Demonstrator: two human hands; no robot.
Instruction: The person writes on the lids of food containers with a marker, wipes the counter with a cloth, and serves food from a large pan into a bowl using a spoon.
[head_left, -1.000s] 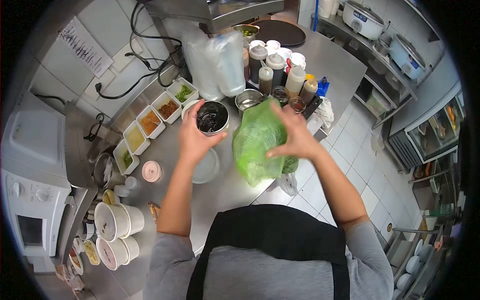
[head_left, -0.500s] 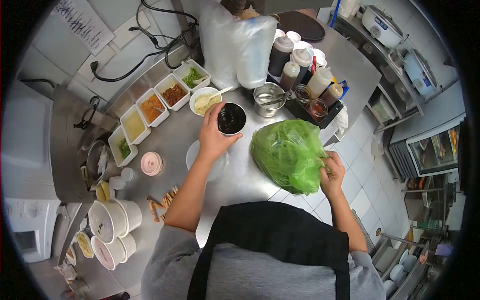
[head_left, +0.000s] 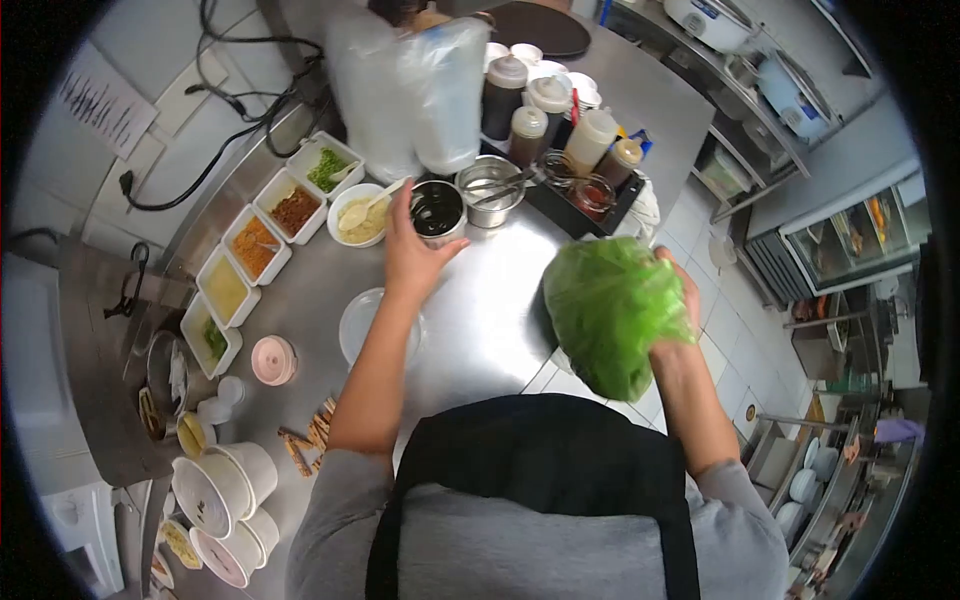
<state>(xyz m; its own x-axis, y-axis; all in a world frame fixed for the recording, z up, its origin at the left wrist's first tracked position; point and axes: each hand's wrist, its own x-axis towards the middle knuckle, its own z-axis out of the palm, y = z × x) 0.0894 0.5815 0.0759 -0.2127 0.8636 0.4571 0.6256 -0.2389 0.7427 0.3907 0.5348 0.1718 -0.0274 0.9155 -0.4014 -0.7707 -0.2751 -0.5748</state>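
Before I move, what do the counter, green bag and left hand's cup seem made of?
Counter: probably brushed stainless steel, grey with soft glare.
Green bag: thin, glossy plastic film, crinkled and bright with highlights.
Cup: pale, smooth wall; paper or plastic, I can't tell.

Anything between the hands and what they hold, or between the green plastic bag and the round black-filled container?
Nothing visible: left hand touches the container, right hand the bag. Between the two, steel counter and left thumb show; the round metal pot sits just off that line.
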